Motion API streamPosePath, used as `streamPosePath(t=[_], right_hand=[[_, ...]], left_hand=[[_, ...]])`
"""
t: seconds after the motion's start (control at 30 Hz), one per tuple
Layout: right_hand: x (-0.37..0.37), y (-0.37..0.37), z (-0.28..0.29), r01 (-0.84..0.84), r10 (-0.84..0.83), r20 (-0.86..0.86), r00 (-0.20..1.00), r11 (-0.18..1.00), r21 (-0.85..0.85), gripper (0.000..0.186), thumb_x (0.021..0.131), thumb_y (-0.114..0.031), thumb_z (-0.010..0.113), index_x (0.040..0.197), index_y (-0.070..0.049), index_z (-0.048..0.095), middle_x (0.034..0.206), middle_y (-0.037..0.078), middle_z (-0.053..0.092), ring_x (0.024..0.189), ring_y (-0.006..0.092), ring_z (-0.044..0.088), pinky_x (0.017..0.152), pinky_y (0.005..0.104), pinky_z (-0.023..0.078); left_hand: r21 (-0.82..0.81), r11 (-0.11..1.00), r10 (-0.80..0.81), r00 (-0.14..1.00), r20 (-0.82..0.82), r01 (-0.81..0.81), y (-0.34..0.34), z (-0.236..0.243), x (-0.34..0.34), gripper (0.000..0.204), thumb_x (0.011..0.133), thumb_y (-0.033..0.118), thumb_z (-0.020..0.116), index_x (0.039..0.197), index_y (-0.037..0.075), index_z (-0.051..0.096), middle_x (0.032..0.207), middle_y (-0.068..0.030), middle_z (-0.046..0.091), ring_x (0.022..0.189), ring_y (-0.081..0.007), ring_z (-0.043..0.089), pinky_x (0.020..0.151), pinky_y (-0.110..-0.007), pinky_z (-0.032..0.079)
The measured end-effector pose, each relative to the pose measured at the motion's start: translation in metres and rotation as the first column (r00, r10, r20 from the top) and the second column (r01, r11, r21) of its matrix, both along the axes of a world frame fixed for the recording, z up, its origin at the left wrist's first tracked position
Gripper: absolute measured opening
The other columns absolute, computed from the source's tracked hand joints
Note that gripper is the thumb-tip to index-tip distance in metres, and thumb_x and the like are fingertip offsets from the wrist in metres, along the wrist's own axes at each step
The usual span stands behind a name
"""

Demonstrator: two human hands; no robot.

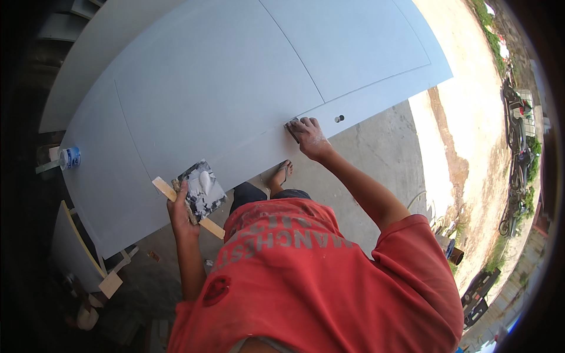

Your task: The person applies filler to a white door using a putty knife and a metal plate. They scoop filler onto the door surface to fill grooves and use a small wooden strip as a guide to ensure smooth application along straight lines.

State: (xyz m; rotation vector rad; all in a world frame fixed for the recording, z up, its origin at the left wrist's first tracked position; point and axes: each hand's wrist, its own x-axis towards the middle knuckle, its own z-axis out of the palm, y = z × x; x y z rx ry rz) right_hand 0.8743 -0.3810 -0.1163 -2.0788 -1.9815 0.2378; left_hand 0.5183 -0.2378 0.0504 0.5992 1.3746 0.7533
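Presently clasping dark square plate [213, 195] smeared with white paste [205, 183] in left grip [179, 206]; pinching dark flat tool [291, 130] in right grip [311, 135] against large pale-blue grooved panel [200, 94].

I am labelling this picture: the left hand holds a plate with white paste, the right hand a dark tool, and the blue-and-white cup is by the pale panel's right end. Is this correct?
The cup is by the left end of the pale panel, not the right, as the head view shows; the left hand holds the plate, the right hand the tool.
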Motion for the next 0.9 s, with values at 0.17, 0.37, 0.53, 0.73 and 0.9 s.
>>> streamPosePath(t=[0.17, 0.37, 0.53, 0.73, 0.9], right_hand=[[0.009, 0.006, -0.005, 0.037, -0.040, 0.013, 0.999, 0.990, 0.136, 0.056, 0.076, -0.007, 0.058, 0.131, 0.000, 0.061, 0.122, 0.009, 0.057, 0.112, 0.0262, 0.050, 0.100, 0.0404, 0.038], [0.010, 0.000, 0.010, 0.173, -0.171, -0.039, 0.984, 0.985, 0.031, 0.038, 0.073, -0.006, 0.059, 0.109, -0.002, 0.067, 0.108, 0.012, 0.059, 0.105, 0.0298, 0.052, 0.092, 0.0426, 0.041], [0.015, 0.017, 0.015, 0.512, -0.514, -0.022, 0.857, 0.856, -0.063, 0.022, 0.073, -0.005, 0.058, 0.089, 0.000, 0.072, 0.094, 0.016, 0.064, 0.100, 0.0341, 0.057, 0.088, 0.0457, 0.042], [-0.063, 0.045, 0.015, 0.475, -0.482, -0.035, 0.875, 0.871, -0.125, 0.019, 0.075, -0.018, 0.061, 0.071, -0.002, 0.069, 0.083, 0.016, 0.064, 0.093, 0.0335, 0.059, 0.088, 0.0440, 0.042], [-0.106, 0.054, 0.025, 0.303, -0.334, -0.090, 0.938, 0.920, -0.249, 0.020, 0.075, -0.015, 0.059, 0.078, -0.001, 0.073, 0.087, 0.019, 0.068, 0.095, 0.0360, 0.061, 0.088, 0.0467, 0.045]], left_hand=[[-0.013, 1.000, 0.004, 1.000, 0.002, -0.004, -0.003, -0.002, -0.006, 0.026, 0.095, 0.014, 0.069, 0.117, 0.001, 0.062, 0.103, -0.0089, 0.070, 0.086, -0.0190, 0.072, 0.072, -0.035, 0.060], [-0.044, 0.999, -0.028, 0.999, 0.019, 0.029, 0.000, -0.008, -0.014, 0.025, 0.096, 0.014, 0.068, 0.117, 0.001, 0.061, 0.102, -0.0090, 0.069, 0.086, -0.0188, 0.072, 0.073, -0.035, 0.060], [-0.060, 0.996, -0.065, 0.997, 0.048, 0.068, 0.005, -0.008, -0.014, 0.025, 0.096, 0.014, 0.067, 0.117, 0.001, 0.060, 0.103, -0.0093, 0.069, 0.088, -0.0192, 0.071, 0.074, -0.035, 0.060], [-0.069, 0.989, -0.123, 0.986, 0.114, 0.132, 0.022, -0.012, -0.007, 0.021, 0.096, 0.013, 0.067, 0.111, 0.000, 0.061, 0.098, -0.0077, 0.069, 0.081, -0.0179, 0.071, 0.069, -0.034, 0.060], [-0.014, 0.972, -0.229, 0.958, 0.174, 0.235, 0.054, -0.008, 0.001, 0.016, 0.096, 0.013, 0.068, 0.105, 0.001, 0.062, 0.092, -0.0044, 0.067, 0.075, -0.0151, 0.070, 0.065, -0.032, 0.060]])
